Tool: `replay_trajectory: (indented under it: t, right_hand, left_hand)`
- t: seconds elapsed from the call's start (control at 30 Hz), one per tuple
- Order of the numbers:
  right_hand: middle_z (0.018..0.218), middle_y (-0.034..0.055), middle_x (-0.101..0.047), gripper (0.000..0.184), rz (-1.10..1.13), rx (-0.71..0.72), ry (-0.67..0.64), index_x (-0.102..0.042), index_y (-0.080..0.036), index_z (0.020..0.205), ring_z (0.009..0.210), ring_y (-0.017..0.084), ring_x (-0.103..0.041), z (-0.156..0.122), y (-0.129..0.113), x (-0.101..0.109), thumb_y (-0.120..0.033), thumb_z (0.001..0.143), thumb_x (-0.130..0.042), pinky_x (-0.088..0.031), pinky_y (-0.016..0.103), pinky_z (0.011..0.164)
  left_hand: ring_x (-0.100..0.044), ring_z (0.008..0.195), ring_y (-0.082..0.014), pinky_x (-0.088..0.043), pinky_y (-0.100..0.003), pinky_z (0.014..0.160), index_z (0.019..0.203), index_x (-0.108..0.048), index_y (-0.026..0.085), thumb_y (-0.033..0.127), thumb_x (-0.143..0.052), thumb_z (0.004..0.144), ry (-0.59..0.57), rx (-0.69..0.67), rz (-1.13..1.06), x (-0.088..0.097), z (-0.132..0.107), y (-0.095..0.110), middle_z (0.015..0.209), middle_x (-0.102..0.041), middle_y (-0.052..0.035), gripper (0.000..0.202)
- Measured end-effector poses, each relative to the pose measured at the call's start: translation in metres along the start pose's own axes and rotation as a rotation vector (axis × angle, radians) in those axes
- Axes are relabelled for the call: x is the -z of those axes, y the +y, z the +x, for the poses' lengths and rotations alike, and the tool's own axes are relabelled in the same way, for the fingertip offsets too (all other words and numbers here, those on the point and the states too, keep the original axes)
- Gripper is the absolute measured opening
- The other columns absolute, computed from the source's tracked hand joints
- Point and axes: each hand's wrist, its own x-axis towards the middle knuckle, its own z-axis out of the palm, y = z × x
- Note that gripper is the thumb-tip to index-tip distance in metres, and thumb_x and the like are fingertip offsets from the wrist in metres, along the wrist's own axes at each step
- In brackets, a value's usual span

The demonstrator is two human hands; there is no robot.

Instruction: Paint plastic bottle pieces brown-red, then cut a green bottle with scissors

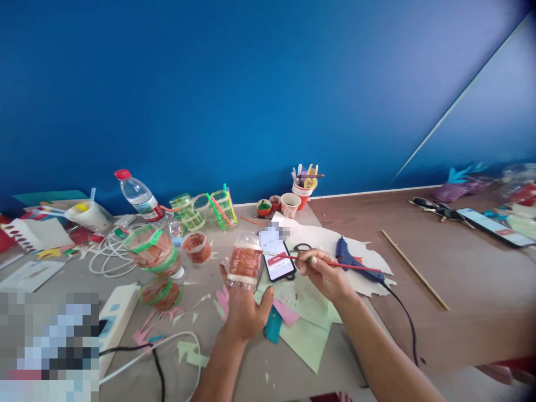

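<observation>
My left hand (246,315) holds up a cut piece of clear plastic bottle (244,261), its middle coated in reddish-brown paint. Most of the fingers are hidden in or behind the piece; the thumb stands out to the right. Pinched in my right hand (324,273) is a thin paintbrush (355,266) with a red handle. Its tip reaches the right side of the bottle piece, seemingly touching the paint. Behind the brush lies a phone (277,262) with a lit screen. A smaller painted cup (196,249) stands left of the bottle piece.
A blue glue gun (355,261) with a black cord lies on white paper at right, beside a wooden stick (414,269). Paint cups (290,205) stand near the wall. Green-banded bottle pieces (151,252), a water bottle (140,196) and a power strip (118,321) occupy the left.
</observation>
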Motion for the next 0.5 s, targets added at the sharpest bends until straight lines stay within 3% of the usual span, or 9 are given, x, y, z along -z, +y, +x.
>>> replay_trajectory:
  t: [0.37, 0.5]
  right_hand:
    - [0.059, 0.0035, -0.068, 0.033, -0.003, -0.019, 0.059, -0.076, -0.020, 0.082, 0.055, 0.018, -0.059, 0.001, 0.010, -0.002, -0.051, 0.074, -0.076, -0.046, 0.031, 0.053]
    - [0.058, 0.0036, -0.068, 0.032, -0.001, -0.036, 0.060, -0.077, -0.020, 0.083, 0.055, 0.018, -0.059, 0.000, 0.011, 0.001, -0.050, 0.075, -0.075, -0.045, 0.030, 0.054]
  left_hand:
    - [-0.032, 0.142, -0.0385, -0.014, -0.073, 0.112, 0.151, -0.019, 0.018, 0.029, -0.056, 0.089, 0.027, 0.004, -0.034, -0.002, -0.003, -0.002, 0.148, -0.041, -0.0234, 0.073]
    - [-0.033, 0.142, -0.0382, -0.022, -0.069, 0.113, 0.150, -0.023, 0.018, 0.028, -0.055, 0.089, 0.074, 0.026, -0.076, 0.001, -0.001, -0.003, 0.148, -0.041, -0.0230, 0.070]
